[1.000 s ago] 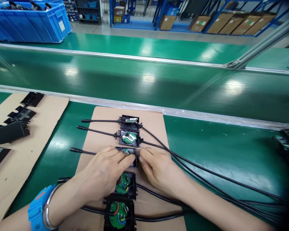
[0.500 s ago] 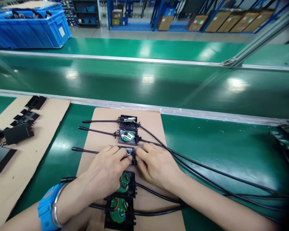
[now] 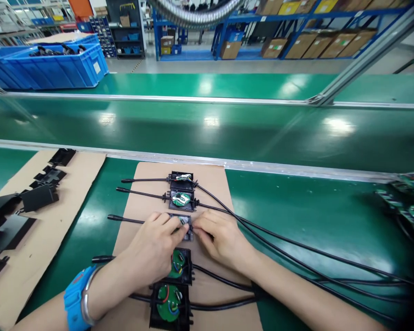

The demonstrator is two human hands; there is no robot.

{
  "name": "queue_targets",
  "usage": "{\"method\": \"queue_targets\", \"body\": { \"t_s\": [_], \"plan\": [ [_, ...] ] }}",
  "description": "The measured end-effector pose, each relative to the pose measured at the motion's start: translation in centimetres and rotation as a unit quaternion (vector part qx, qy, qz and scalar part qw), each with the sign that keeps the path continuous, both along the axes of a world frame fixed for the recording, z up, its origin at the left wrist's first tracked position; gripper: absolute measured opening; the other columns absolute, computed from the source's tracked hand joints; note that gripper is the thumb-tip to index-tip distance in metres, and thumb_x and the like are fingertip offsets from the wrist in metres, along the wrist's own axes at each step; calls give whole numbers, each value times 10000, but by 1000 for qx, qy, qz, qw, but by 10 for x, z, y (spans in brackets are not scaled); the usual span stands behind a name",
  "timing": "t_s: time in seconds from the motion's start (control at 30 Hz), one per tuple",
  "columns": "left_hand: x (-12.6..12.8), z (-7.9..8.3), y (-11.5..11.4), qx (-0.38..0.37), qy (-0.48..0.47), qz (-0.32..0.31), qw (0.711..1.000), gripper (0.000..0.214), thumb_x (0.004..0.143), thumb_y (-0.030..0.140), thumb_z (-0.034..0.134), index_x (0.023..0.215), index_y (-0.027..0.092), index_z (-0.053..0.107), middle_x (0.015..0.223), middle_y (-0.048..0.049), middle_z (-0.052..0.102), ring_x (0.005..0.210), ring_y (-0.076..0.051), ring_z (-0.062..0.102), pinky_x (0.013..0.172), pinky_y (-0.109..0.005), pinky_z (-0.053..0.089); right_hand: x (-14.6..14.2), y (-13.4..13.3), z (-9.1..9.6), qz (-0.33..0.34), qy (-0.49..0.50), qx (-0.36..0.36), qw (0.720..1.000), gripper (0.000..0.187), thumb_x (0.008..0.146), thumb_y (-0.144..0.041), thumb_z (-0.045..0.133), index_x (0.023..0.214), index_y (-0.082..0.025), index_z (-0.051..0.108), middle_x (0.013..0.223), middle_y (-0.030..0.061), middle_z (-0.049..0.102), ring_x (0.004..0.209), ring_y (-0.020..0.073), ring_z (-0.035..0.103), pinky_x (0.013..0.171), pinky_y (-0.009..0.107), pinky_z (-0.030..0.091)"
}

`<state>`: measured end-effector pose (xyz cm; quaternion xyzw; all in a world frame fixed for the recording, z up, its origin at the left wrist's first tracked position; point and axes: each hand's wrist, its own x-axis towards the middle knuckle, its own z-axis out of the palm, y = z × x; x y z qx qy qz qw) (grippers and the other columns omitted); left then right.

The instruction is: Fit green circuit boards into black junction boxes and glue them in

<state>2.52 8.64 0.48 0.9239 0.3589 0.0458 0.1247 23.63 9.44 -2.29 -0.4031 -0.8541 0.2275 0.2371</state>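
Observation:
My left hand [image 3: 157, 243] is closed over a small open black plastic housing [image 3: 186, 233], its thumb and fingers pressing at the circuit board [image 3: 183, 220] inside. A short black lead [image 3: 124, 219] runs out leftward from under that hand. At the housing's right edge, my right hand [image 3: 222, 236] pinches the cable end, which its fingers mostly hide. Two open housings [image 3: 181, 200] with green boards lie just beyond my hands. Nearer to me are two larger black housings [image 3: 170, 305] with round green boards and coloured wires.
Cardboard [image 3: 224, 317] lies under the housings. Long black cables [image 3: 283, 234] trail right across the green table [image 3: 317, 202]. Loose black covers [image 3: 39, 197] lie on another cardboard sheet at left. Circuit boards [image 3: 405, 202] are piled at right. Blue bins [image 3: 62, 69] stand beyond the metal rail.
The camera view has tilted up slightly, so the scene sits lower. Both hands stay at the same housing, with the right fingertips closer together at its right edge.

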Motion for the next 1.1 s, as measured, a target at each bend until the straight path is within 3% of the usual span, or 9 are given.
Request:
{"method": "queue_targets", "body": {
  "t_s": [0.13,0.23,0.3,0.4,0.57,0.7,0.87,0.97,1.1],
  "plan": [
    [-16,2,25,9,-131,44,990,381,820,50,438,1129,198,605,1044,-72,598,944,-209,522,815,-355,445,11,17,7,3,-23,28,999,139,891,-157,489,876,-171,627,836,63,632,812,196,541,751,343,465],
    [-25,-6,58,38,-87,138,986,227,811,84,521,1016,140,600,1018,-96,592,971,-239,531,866,-414,435,12,33,-1,-75,-50,81,993,145,880,-168,505,999,-144,584,926,103,640,877,243,542,786,411,474],
    [-28,-12,70,25,-48,158,986,112,801,111,572,910,130,588,968,-97,599,947,-257,540,856,-440,434,12,36,-8,-90,-65,81,990,134,871,-151,493,991,-139,551,898,107,633,859,251,553,761,414,486],
    [-32,-14,68,-8,-54,141,988,59,869,129,509,874,151,563,900,-60,623,880,-228,568,808,-403,453,14,27,-7,-74,-31,53,995,104,898,-134,443,978,-160,504,888,81,622,818,206,580,732,350,497],
    [-33,-1,52,-48,-74,153,984,153,953,208,412,959,173,561,928,-40,629,849,-195,609,736,-330,492,19,11,16,-47,0,-24,999,179,941,-154,403,1094,-189,489,973,49,650,860,157,625,737,283,504],
    [-25,4,57,-5,-8,136,991,157,947,213,438,936,181,591,885,-33,634,823,-209,624,685,-323,500,14,19,25,-44,-31,-47,997,235,934,-157,383,1090,-175,558,1034,67,664,943,179,630,816,315,501],
    [-15,3,67,39,43,116,992,137,929,209,488,900,169,616,822,-31,638,725,-204,635,580,-292,489,-1,31,30,-59,-94,-82,990,239,898,-149,386,1004,-141,600,975,94,666,898,211,633,799,340,488],
    [-14,0,69,43,47,118,991,123,918,210,514,919,168,630,833,-38,648,743,-218,647,593,-307,507,-11,36,35,-57,-141,-103,983,245,872,-140,390,1004,-134,596,923,92,650,843,212,621,761,335,472],
    [-17,-3,72,13,22,121,992,132,906,188,520,943,151,641,862,-58,664,799,-239,654,682,-362,538,-20,40,35,-45,-182,-74,980,308,868,-170,396,1079,-163,620,923,85,625,829,213,605,740,324,445]
  ]
}}
